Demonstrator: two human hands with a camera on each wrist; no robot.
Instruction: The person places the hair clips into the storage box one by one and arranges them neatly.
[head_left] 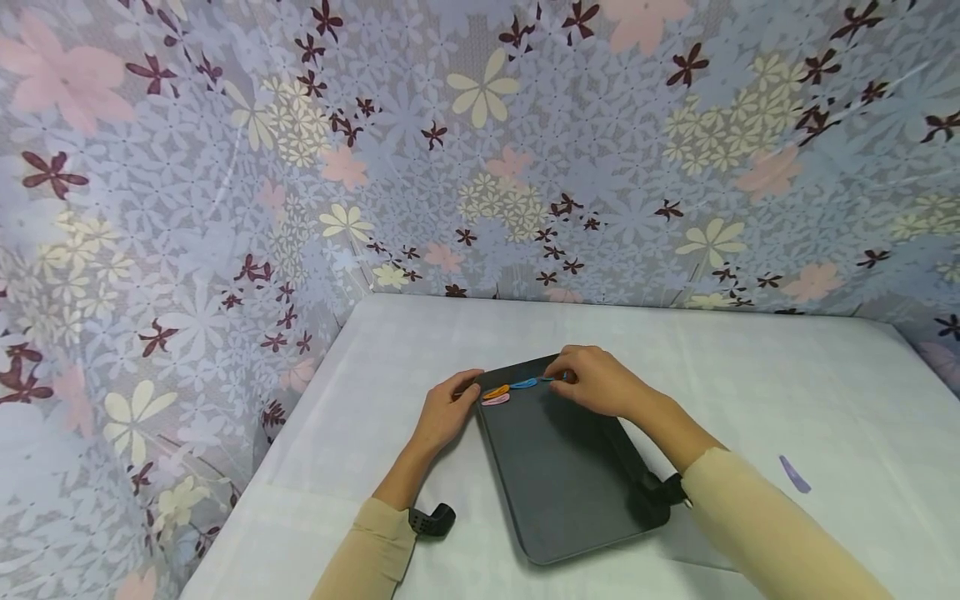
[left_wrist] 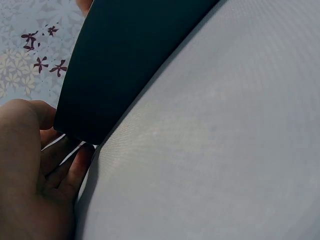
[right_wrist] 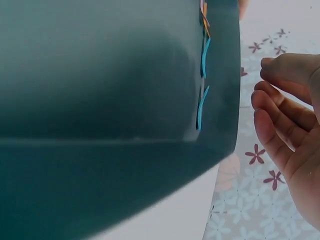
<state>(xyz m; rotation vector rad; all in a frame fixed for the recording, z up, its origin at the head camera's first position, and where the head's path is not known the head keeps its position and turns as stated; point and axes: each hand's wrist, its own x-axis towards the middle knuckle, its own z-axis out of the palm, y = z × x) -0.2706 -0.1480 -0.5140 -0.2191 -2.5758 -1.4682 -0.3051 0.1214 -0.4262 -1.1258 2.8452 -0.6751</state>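
Observation:
A dark grey tray (head_left: 562, 479) lies on the white-covered table. My left hand (head_left: 441, 415) grips its far left corner, thumb and fingers on either side of it in the left wrist view. Along the tray's far end lie an orange hair clip (head_left: 496, 391), a pink hair clip (head_left: 496, 400) and a blue hair clip (head_left: 523, 383). A second blue hair clip (right_wrist: 202, 110) lies by the far right corner. Over that end is my right hand (head_left: 600, 382); the right wrist view shows its fingers loosely bent, holding nothing, apart from the clips.
A purple hair clip (head_left: 794, 474) lies on the table (head_left: 825, 392) to the right of the tray, beyond my right forearm. Flower-patterned cloth (head_left: 480, 167) hangs behind the table and along its left side.

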